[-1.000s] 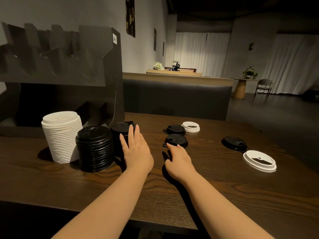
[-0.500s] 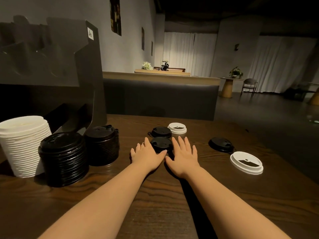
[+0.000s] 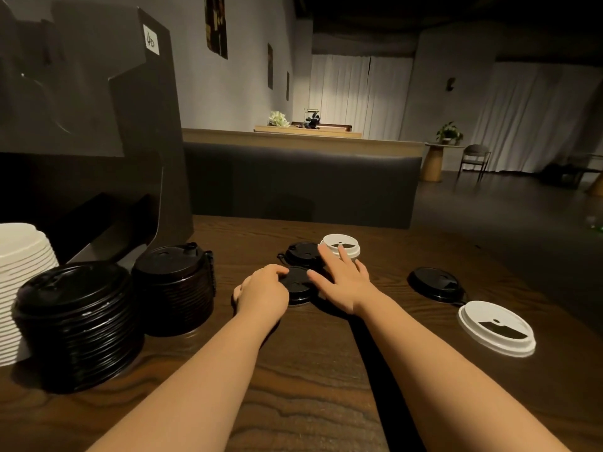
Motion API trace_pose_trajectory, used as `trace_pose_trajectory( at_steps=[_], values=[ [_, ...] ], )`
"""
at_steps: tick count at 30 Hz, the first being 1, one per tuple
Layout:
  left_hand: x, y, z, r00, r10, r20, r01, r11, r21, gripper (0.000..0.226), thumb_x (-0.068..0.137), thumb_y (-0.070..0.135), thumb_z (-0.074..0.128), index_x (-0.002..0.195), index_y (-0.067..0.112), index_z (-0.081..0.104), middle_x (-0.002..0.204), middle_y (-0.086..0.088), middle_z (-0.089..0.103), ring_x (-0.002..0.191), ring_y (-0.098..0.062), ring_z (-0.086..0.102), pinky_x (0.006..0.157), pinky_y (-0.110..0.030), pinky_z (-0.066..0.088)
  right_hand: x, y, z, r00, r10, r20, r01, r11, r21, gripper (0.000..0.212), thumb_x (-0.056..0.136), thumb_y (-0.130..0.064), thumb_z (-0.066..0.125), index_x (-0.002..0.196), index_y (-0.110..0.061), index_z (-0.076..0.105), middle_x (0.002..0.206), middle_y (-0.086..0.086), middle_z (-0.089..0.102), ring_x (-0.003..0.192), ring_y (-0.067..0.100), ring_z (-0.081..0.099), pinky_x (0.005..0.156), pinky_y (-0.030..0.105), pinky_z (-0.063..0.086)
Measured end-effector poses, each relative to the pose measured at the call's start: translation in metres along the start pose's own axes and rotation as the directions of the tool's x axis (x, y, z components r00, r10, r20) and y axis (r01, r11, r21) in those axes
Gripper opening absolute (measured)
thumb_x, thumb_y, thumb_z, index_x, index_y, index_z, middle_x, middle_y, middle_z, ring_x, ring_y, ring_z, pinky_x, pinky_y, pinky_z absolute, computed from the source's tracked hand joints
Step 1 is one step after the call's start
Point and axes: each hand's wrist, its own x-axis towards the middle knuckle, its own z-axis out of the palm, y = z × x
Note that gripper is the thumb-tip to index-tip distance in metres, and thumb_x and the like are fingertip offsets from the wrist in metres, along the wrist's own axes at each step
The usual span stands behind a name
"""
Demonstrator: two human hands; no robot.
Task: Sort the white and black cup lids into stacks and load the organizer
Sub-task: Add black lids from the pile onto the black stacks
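The sorting step is in hand. The left hand (image 3: 261,293) curls its fingers on the round black plastic lid (image 3: 298,285) at table centre; the right hand (image 3: 342,278), fingers straight, touches the white plastic lid (image 3: 341,245) at one o'clock. Next likely calls for lifting the black lid to the black lid stack (image 3: 174,288) at nine o'clock.

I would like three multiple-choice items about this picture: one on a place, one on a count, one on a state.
1. Where does the near white lid lie?
A. on the table's right side
B. inside the organizer
C. on a black stack

2. How many stacks of black lids stand at the left?
A. one
B. two
C. four

3. What does the left hand do?
A. rests flat
B. grips a black lid
C. holds a white lid

Answers: 1 A, it lies alone near the right edge. 2 B, the front stack and rear stack. 3 B, fingers curl on the black lid.
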Motion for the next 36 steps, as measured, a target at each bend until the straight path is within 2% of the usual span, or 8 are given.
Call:
trace_pose_trajectory(
  at_steps=[4, 9, 15, 21, 27, 30, 33, 36],
  values=[
    [-0.003, -0.003, 0.001, 0.999, 0.001, -0.032, -0.004, 0.996, -0.085, 0.041, 0.099, 0.038, 0.038, 0.138, 0.026, 0.040, 0.141, -0.004, 0.047, 0.132, -0.025, 0.038, 0.112, -0.042, 0.025, 0.008, 0.004, 0.003, 1.000, -0.013, 0.025, 0.015, 0.995, -0.094, 0.060, 0.097, -0.057, 0.023, 0.150, -0.029, 0.021, 0.159, -0.006, 0.016, 0.147, 0.016, 0.004, 0.117, 0.044, 0.001],
    [-0.011, -0.003, -0.002, 0.996, 0.003, 0.084, -0.003, 1.000, -0.005, 0.105, 0.070, 0.078, 0.055, 0.149, 0.025, 0.011, 0.149, -0.006, 0.037, 0.142, -0.028, 0.023, 0.117, -0.050, 0.004, -0.014, 0.002, 0.002, 1.000, 0.001, -0.003, -0.002, 0.984, -0.177, 0.056, 0.100, -0.049, 0.023, 0.151, -0.024, 0.022, 0.154, 0.001, 0.022, 0.141, 0.021, 0.019, 0.114, 0.038, 0.015],
    [-0.020, -0.013, -0.007, 0.970, 0.228, 0.087, -0.175, 0.896, -0.408, 0.107, 0.060, 0.045, 0.086, 0.146, 0.033, 0.023, 0.147, 0.006, 0.037, 0.136, -0.022, 0.033, 0.112, -0.050, 0.030, -0.066, 0.001, -0.002, 0.981, 0.025, -0.191, -0.073, 0.965, -0.250, 0.046, 0.096, -0.047, 0.038, 0.132, -0.019, 0.043, 0.140, 0.005, 0.036, 0.131, 0.024, 0.028, 0.107, 0.036, 0.025],
    [-0.039, -0.005, -0.009, 0.936, 0.348, 0.059, -0.299, 0.871, -0.389, 0.087, 0.067, 0.034, 0.084, 0.139, 0.035, 0.034, 0.147, 0.008, 0.035, 0.135, -0.019, 0.035, 0.112, -0.051, 0.029, -0.093, 0.002, -0.011, 0.985, 0.133, -0.109, -0.148, 0.979, -0.141, 0.048, 0.092, -0.052, 0.047, 0.120, -0.013, 0.048, 0.160, 0.010, 0.001, 0.146, 0.029, -0.013, 0.117, 0.044, 0.004],
    [-0.040, -0.002, -0.011, 0.960, 0.280, 0.021, -0.224, 0.806, -0.547, 0.125, 0.072, 0.007, 0.080, 0.146, 0.044, -0.015, 0.157, -0.003, 0.012, 0.143, -0.025, 0.022, 0.115, -0.045, 0.022, -0.098, 0.008, -0.016, 0.962, 0.229, -0.146, -0.200, 0.961, 0.190, 0.035, 0.078, -0.047, 0.066, 0.081, -0.018, 0.047, 0.123, 0.004, 0.045, 0.114, 0.023, 0.044, 0.091, 0.033, 0.044],
    [-0.033, 0.001, -0.011, 0.989, 0.145, 0.033, -0.083, 0.725, -0.684, 0.131, 0.073, -0.001, 0.077, 0.141, 0.046, -0.025, 0.155, -0.011, 0.023, 0.136, -0.031, 0.037, 0.112, -0.050, 0.030, -0.094, 0.013, -0.018, 0.887, 0.350, -0.300, -0.173, 0.856, 0.488, 0.044, 0.072, -0.041, 0.077, 0.100, -0.022, 0.049, 0.116, 0.001, 0.042, 0.109, 0.019, 0.047, 0.087, 0.028, 0.045],
    [-0.029, 0.003, -0.011, 0.984, 0.085, 0.155, 0.064, 0.646, -0.761, 0.119, 0.075, 0.002, 0.077, 0.150, 0.034, -0.010, 0.147, -0.016, 0.040, 0.132, -0.030, 0.043, 0.110, -0.048, 0.034, -0.093, 0.012, -0.021, 0.878, 0.372, -0.302, -0.079, 0.735, 0.674, 0.087, 0.072, -0.037, 0.080, 0.142, -0.025, 0.029, 0.141, 0.000, 0.026, 0.130, 0.019, 0.036, 0.108, 0.036, 0.037],
    [-0.032, 0.003, -0.010, 0.966, 0.117, 0.231, 0.122, 0.582, -0.804, 0.080, 0.076, 0.010, 0.077, 0.144, 0.021, 0.036, 0.133, -0.014, 0.055, 0.116, -0.029, 0.058, 0.093, -0.046, 0.051, -0.100, 0.001, -0.023, 0.938, 0.219, -0.269, 0.005, 0.768, 0.641, 0.082, 0.078, -0.035, 0.075, 0.143, -0.027, 0.026, 0.132, -0.008, 0.022, 0.122, 0.009, 0.034, 0.097, 0.021, 0.033]
  ],
)
